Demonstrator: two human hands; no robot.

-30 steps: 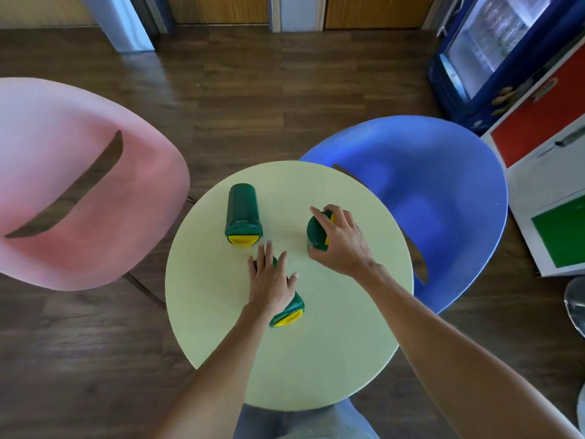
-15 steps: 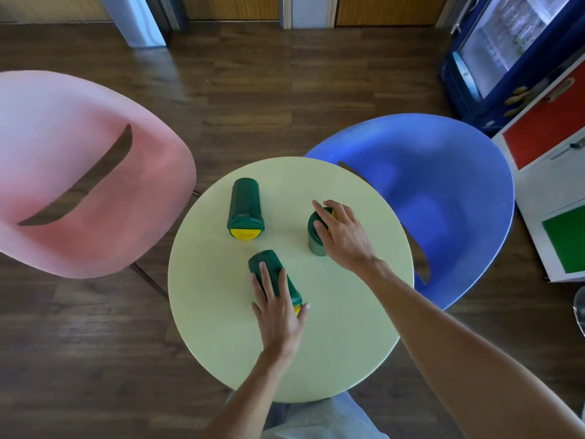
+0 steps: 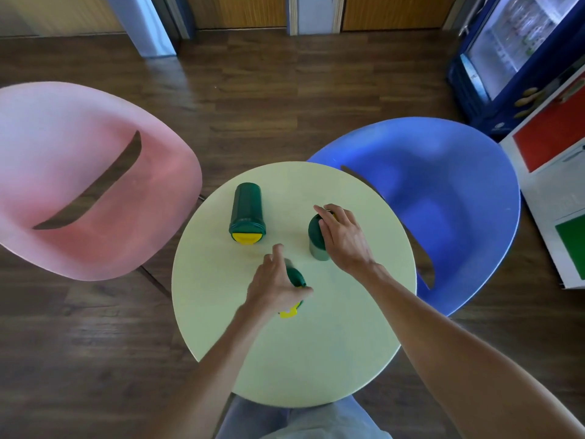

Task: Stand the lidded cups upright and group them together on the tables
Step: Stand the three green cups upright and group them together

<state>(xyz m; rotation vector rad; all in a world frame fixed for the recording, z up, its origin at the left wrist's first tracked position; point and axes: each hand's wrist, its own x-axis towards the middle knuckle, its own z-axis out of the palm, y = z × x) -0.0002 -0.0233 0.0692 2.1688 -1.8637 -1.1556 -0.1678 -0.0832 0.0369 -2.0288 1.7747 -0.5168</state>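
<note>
left hand (image 3: 274, 288) gripping tilted cup (image 3: 295, 278) | right hand (image 3: 343, 237) gripping upright cup (image 3: 316, 240) | third cup (image 3: 246, 211) lying on counter (image 3: 316, 359)

A round pale-green table (image 3: 316, 359) holds three green cups. The left hand (image 3: 272, 288) grips a tilted cup (image 3: 295, 277); the right hand (image 3: 343, 239) holds an upright cup (image 3: 316, 245). A third cup (image 3: 247, 212) lies flat.

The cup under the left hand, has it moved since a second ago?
Yes. The cup in the left hand has swung its yellow lid end toward the near edge of the round table, while the lying cup stays put.
</note>
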